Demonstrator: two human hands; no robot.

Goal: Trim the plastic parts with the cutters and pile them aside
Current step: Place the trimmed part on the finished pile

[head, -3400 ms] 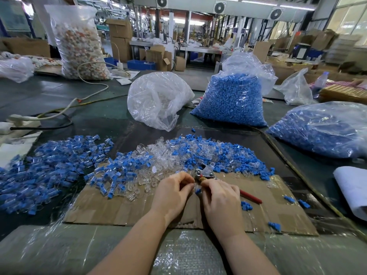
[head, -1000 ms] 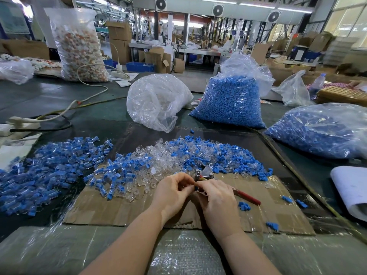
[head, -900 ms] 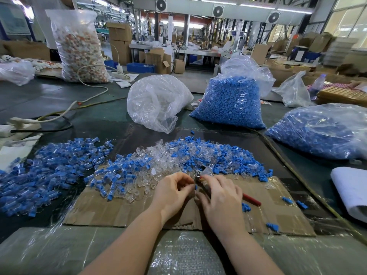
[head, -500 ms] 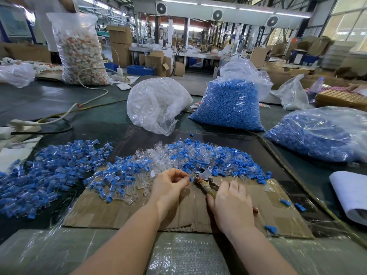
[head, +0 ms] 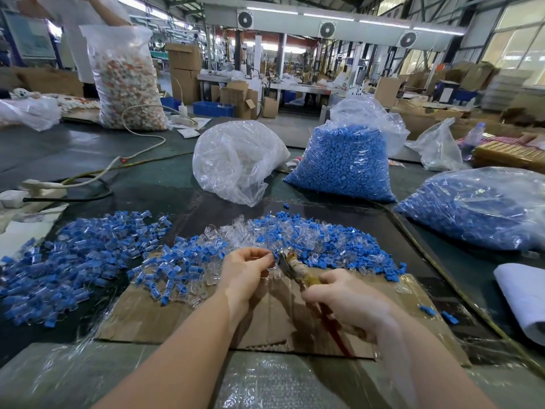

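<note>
The left hand pinches what seems to be a small clear plastic part, mostly hidden by its fingertips, right at the metal head of the red-handled cutters. The right hand curls round the cutter handles, covering most of them. Both work over a flat brown cardboard sheet on the desk, just before the loose heap of blue and clear plastic parts.

Dark worktable I'm looking down on

It's carrying a cardboard sheet, loose blue-and-clear plastic parts, a clear bag, two bags of blue pieces, and a white cable.
</note>
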